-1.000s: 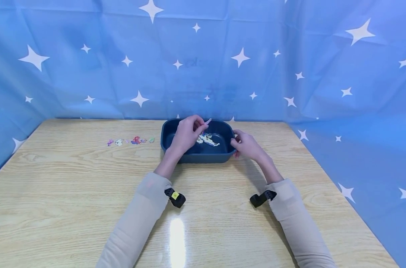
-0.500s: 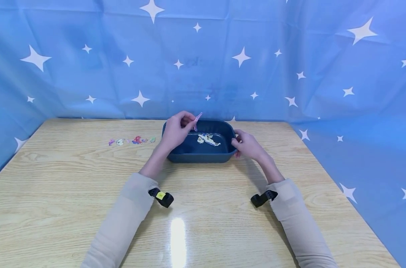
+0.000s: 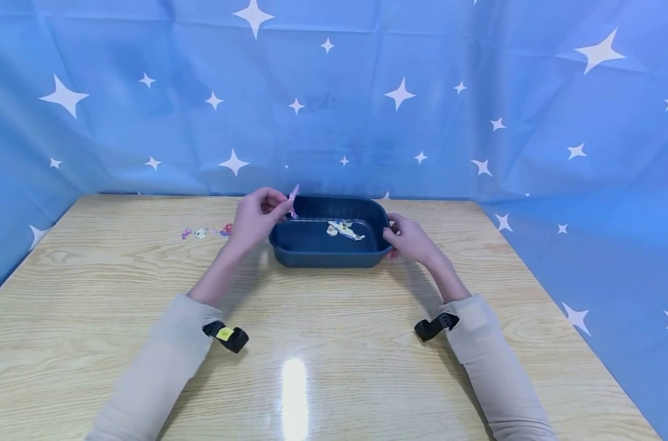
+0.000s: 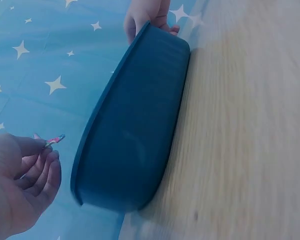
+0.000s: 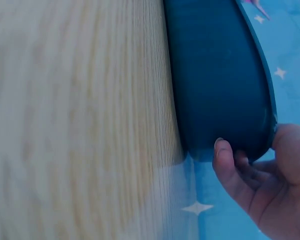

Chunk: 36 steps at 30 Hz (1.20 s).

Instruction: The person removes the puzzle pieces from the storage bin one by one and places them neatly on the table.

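Observation:
My left hand (image 3: 257, 217) pinches a small pink and white flat cutout (image 3: 293, 201) between thumb and finger, just above the left end of a dark blue bin (image 3: 328, 260). The left wrist view shows the same cutout (image 4: 55, 140) nearly edge-on, apart from the bin's rim. My right hand (image 3: 408, 237) grips the bin's right end, thumb at the rim and fingers against the outer wall, as the right wrist view also shows. Inside the bin lie several pale paper-like cutouts (image 3: 345, 230). What is printed on them is too small to tell.
Left of the bin, several small colourful cutouts lie in a row on the wooden table, among them a white one (image 3: 200, 233) and a red one (image 3: 227, 229); my left hand hides part of the row. A blue star-patterned cloth (image 3: 334, 122) hangs right behind the table.
My left hand has moved left with the pink cutout, from over the middle of the bin to its left end. The right hand stays on the bin's right end.

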Tool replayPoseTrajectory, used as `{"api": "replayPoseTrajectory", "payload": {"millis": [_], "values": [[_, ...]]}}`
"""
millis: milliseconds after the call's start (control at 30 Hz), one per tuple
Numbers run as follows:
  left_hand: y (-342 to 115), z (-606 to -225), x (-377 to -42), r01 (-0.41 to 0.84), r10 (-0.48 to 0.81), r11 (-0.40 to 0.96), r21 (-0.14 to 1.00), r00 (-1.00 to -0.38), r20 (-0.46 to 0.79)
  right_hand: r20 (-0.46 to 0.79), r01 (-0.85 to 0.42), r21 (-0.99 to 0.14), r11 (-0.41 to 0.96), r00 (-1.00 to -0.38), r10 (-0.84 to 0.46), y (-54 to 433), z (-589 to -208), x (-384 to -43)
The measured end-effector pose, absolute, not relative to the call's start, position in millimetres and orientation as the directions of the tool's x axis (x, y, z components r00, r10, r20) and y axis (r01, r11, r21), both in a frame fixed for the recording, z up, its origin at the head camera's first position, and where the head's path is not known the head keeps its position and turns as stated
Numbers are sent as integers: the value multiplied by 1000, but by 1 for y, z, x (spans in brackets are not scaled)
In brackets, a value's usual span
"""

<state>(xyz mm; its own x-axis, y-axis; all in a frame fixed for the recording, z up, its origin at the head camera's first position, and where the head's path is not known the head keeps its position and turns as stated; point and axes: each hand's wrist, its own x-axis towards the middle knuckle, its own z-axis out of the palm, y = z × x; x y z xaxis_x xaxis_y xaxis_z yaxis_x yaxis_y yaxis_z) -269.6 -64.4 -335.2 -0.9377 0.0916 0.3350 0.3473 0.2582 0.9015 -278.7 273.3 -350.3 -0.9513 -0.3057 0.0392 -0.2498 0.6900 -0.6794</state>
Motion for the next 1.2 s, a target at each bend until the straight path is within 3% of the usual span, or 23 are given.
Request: {"api": "replayPoseTrajectory", "payload": {"millis": [367,800,1200], "values": [[-112,-342,-256,218,95,390,894,-976,197,39,-251,-684,685,-950,-309,274,-351,-278],[-136,-353,-250,38,201,555,831,-975,-90,34,-246,-688,683,-951,-309,275,-353,-279],[-142,-364,-253,10,206,580,815,-969,-135,32,-244,-681,690,-952,-306,273,-350,-278]]}}
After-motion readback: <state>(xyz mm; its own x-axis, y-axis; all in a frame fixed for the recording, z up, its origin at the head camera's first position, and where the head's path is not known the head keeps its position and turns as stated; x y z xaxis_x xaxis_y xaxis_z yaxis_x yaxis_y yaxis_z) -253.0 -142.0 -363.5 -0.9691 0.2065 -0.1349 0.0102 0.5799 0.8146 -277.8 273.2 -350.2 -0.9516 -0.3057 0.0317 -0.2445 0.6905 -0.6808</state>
